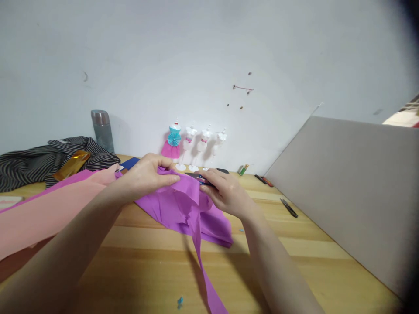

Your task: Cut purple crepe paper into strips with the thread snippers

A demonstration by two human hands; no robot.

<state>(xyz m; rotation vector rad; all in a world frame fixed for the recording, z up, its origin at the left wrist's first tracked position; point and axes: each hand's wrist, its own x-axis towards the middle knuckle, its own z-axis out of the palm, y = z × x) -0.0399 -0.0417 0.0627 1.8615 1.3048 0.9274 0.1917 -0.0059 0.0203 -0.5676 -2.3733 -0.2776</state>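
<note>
A thin purple sheet [160, 205], crepe paper or cloth, is bunched over the wooden table. My left hand [147, 176] pinches its upper edge between thumb and fingers. Just to the right, my right hand [222, 189] grips a pair of scissors [193, 175] with dark blades and some blue on them. The blades point left and lie at the sheet's upper edge; my fingers hide most of the handles. From there a narrow purple strip [198, 244] hangs down, running toward the table's near side.
Small mannequins [203, 141] stand by the wall, one dressed in turquoise and pink. On the left are pink sheets [62, 209], striped cloth [29, 159], a gold packet [72, 165] and a flask [102, 131]. Black snips [289, 208] lie right, beside a white panel [340, 187].
</note>
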